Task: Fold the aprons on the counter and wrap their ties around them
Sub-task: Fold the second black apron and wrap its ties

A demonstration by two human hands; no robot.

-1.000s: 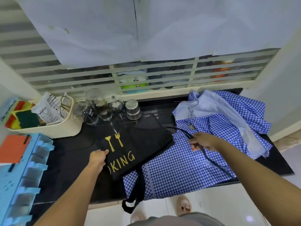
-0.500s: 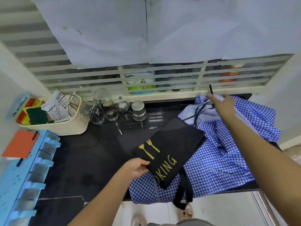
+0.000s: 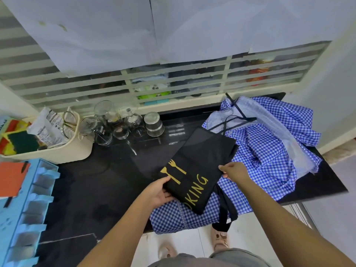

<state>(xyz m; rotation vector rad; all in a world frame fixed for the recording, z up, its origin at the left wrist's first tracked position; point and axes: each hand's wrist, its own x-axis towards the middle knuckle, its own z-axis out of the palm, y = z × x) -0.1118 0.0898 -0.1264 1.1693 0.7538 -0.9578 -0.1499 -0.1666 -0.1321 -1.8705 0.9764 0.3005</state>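
Sponges (image 3: 18, 140) in tub (image 3: 63, 152), left hand (image 3: 159, 191) gripping apron (image 3: 200, 158)

The folded black cloth apron (image 3: 202, 157) lies partly on the black stone counter (image 3: 86, 189), partly on the blue checked fabric heap (image 3: 269, 151) to its right. Behind it stand clear glass jars (image 3: 102, 128); left of those, a cream plastic tub (image 3: 63, 153).

Black apron (image 3: 200, 164), gold lettering; blue-white gingham apron (image 3: 265, 151); black counter (image 3: 81, 189); cream basket (image 3: 63, 151); light-blue rack (image 3: 28, 209).
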